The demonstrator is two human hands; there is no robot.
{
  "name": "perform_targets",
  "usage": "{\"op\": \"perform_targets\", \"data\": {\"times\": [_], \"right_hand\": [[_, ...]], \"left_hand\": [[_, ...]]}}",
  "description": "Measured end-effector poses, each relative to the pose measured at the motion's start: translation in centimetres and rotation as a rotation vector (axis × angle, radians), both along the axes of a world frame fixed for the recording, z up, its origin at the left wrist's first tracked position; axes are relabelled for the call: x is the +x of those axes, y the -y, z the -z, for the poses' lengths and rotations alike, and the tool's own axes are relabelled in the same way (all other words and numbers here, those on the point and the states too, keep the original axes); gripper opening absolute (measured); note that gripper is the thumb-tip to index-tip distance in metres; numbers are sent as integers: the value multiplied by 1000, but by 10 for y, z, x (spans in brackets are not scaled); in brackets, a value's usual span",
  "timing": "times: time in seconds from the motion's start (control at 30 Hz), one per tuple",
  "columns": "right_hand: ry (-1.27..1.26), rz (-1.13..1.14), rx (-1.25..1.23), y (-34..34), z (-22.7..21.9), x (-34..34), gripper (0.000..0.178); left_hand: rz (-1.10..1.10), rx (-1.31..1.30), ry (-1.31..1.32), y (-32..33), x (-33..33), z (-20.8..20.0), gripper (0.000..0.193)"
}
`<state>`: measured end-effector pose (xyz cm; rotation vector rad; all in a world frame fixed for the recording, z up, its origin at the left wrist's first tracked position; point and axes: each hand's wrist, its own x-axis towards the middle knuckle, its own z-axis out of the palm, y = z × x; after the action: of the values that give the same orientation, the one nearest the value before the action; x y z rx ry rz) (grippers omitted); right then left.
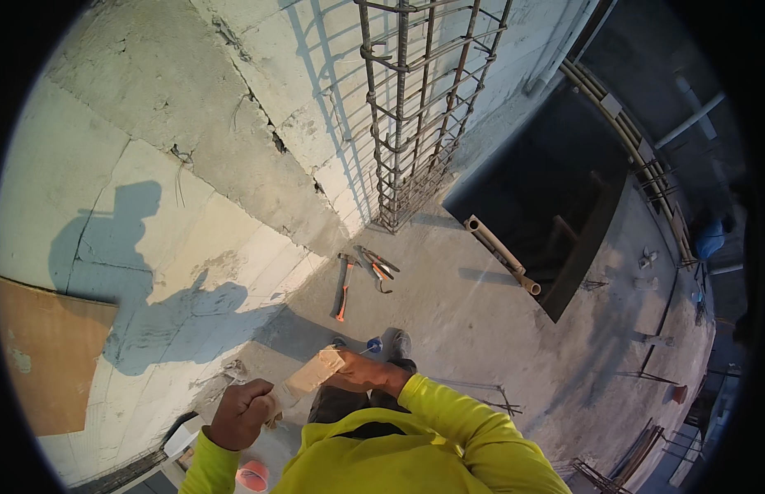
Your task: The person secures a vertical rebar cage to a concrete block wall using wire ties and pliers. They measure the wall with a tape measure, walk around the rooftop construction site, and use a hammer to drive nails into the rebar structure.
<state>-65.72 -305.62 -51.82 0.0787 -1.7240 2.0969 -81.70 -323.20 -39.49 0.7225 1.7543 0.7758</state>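
Note:
A pale wooden block (314, 370) is held slantwise before my body. My left hand (239, 414) is closed at its lower left end, fingers curled. My right hand (363, 369) grips the upper right end from behind, so its fingertips are hidden. Just beyond my right hand, over my shoes, is a small blue round thing (374, 346) with a thin pale line running toward the hand; its kind is unclear. On the concrete floor ahead lie a hammer (344, 287) with an orange handle and, beside it, several dark and orange hand tools (377, 265), pliers-like.
A rebar cage (407, 123) rises against the pale block wall (177, 206). At the right, a dark floor opening (531, 189) has pipes (502, 253) across its near edge. A brown board (53, 354) leans at left; a pink bucket (252, 475) stands lower left.

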Motion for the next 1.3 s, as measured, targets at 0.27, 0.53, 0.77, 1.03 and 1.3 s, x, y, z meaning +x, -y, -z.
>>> {"op": "perform_targets", "data": {"times": [0.27, 0.53, 0.77, 1.03, 1.3], "right_hand": [[19, -44, 563, -10, -2, -25, 23], [197, -223, 121, -31, 53, -70, 28], [-12, 39, 520, 6, 35, -85, 20], [462, -370, 136, -15, 91, -67, 25], [357, 7, 199, 21, 123, -71, 17]], "left_hand": [[398, -43, -874, -20, -40, 26, 27], [400, 13, 97, -4, -43, 19, 31], [407, -262, -867, -2, -100, 74, 33], [534, -55, 16, 2, -63, 78, 32], [-86, -173, -184, -7, -85, 161, 32]]}}
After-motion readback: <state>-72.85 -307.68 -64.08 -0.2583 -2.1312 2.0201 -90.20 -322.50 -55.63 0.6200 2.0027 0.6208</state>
